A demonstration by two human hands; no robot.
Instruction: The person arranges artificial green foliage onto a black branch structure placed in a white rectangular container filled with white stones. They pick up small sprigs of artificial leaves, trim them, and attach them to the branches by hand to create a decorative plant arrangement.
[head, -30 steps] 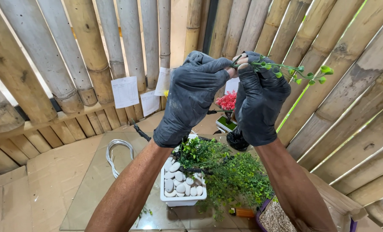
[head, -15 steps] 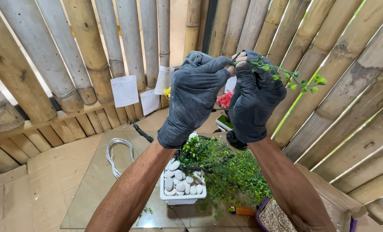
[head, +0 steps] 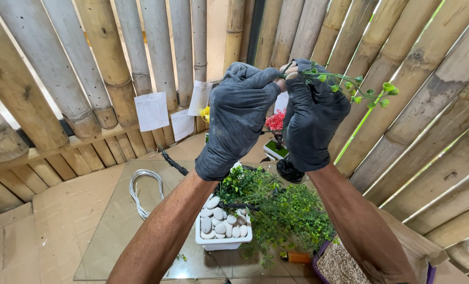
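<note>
Both my hands wear dark grey gloves and are raised in front of the bamboo wall. My left hand point(head: 240, 115) and my right hand point(head: 314, 118) meet at the fingertips, pinching the stem end of a small green leafy sprig point(head: 358, 90) that sticks out to the right. Below them on a glass sheet point(head: 108, 231) stands a white rectangular pot point(head: 221, 243) filled with white pebbles, holding a small artificial tree with dense green foliage point(head: 282, 213).
A coil of white wire point(head: 142, 189) lies on the glass at the left. A dark branch piece point(head: 172, 163) lies behind it. A red-flowered plant in a white pot point(head: 275, 129), paper sheets point(head: 152, 111) on the bamboo wall and a gravel container point(head: 339, 265) are near.
Both hands have shifted slightly left and the sprig has dipped a little to the right. The grip on the stem is unchanged.
</note>
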